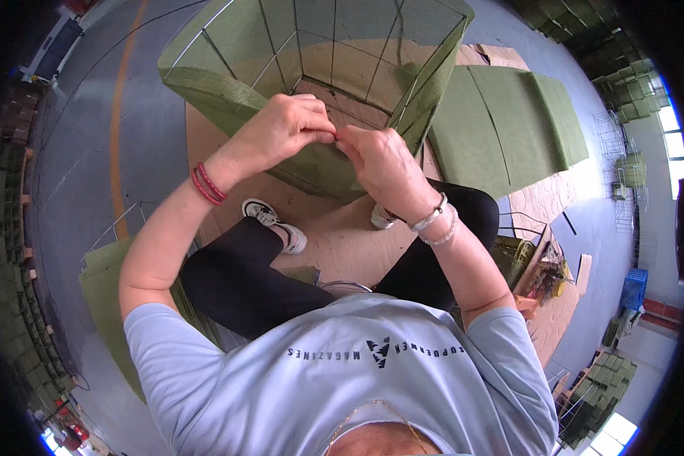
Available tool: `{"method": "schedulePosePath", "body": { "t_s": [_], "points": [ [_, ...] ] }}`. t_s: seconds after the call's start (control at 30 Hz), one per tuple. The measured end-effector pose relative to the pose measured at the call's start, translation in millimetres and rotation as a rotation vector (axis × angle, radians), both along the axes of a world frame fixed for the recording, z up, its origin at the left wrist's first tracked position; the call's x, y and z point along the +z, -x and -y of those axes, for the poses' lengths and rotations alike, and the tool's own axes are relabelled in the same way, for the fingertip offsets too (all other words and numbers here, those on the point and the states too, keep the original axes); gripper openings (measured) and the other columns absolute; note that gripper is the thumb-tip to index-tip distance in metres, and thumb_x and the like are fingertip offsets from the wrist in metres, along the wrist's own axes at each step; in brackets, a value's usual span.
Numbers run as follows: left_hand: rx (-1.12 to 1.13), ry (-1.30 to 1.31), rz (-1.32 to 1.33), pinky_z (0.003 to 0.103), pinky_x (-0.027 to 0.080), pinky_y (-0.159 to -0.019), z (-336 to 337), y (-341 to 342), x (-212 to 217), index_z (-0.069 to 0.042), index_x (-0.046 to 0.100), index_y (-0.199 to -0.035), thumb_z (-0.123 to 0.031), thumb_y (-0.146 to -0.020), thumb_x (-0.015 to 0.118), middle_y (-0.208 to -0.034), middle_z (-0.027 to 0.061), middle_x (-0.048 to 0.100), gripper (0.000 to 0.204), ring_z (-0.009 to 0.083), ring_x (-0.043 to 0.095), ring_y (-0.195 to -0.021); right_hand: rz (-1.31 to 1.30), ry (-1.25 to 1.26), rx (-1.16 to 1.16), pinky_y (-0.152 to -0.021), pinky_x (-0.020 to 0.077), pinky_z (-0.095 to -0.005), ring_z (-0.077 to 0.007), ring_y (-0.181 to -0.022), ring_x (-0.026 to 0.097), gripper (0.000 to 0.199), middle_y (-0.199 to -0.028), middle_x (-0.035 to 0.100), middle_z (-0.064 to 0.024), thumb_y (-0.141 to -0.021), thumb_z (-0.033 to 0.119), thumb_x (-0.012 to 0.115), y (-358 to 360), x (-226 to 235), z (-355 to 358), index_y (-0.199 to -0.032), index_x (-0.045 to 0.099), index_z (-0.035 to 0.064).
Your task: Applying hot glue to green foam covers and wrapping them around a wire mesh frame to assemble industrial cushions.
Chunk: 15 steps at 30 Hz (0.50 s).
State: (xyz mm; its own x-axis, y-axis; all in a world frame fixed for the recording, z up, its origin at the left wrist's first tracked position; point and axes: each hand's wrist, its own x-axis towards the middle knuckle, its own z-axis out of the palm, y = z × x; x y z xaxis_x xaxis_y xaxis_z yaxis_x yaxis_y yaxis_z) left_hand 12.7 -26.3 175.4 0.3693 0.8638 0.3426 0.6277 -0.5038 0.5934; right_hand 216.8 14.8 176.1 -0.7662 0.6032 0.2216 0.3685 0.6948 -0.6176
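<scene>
Both hands meet at the near top edge of a wire-framed cage lined with green fabric (311,68). Left hand (281,129): fingers curled tight, thumb and fingertips pinched together at the point where the hands touch. Right hand (384,163): fingers likewise drawn in, pinching at the same spot (whatever small item lies between the fingertips is too small to make out). Red bands circle the left wrist (207,183); pale bracelets circle the right wrist (435,220).

The cage stands upright on a tan board (342,243) directly in front of the seated person, its open top facing the camera, its wire bars visible against the green lining. Its near wall sits between the person's knees, just beyond two white shoes (270,220) that rest on the board.

Flat green fabric panels (509,121) lie to the right of the cage, overlapping one another. Another green panel with a wire frame (106,266) lies at the person's left side on the grey floor (91,175). Stacks of green cages (600,380) stand at lower right, well apart from the hands.
</scene>
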Motion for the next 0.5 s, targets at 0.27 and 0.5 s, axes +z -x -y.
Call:
{"method": "schedulePosePath", "body": {
  "t_s": [0.27, 0.5],
  "points": [
    [0.023, -0.008, -0.073, 0.036, 0.046, -0.069, 9, -6, 0, 0.003, 0.067, -0.089, -0.01, -0.084, 0.068, -0.081, 0.0112, 0.059, 0.014, 0.0265, 0.057, -0.078, -0.194, -0.094, 0.059, -0.074, 0.0505, -0.044, -0.0389, -0.077, 0.063, 0.018, -0.08, 0.065, -0.0208, -0.089, 0.014, 0.063, -31, 15, -12, -0.1, 0.065, -0.0001],
    [0.053, -0.141, -0.102, 0.037, 0.045, -0.068, 13, -15, -9, 0.004, 0.062, -0.082, -0.018, -0.085, 0.067, -0.078, 0.0099, 0.055, 0.022, 0.026, 0.053, -0.077, -0.125, -0.541, 0.264, -0.094, 0.0495, -0.0393, -0.0303, -0.072, 0.063, 0.021, -0.074, 0.062, -0.0162, -0.083, 0.02, 0.07, -64, -5, -15, -0.084, 0.059, 0.0014]
  ]
}}
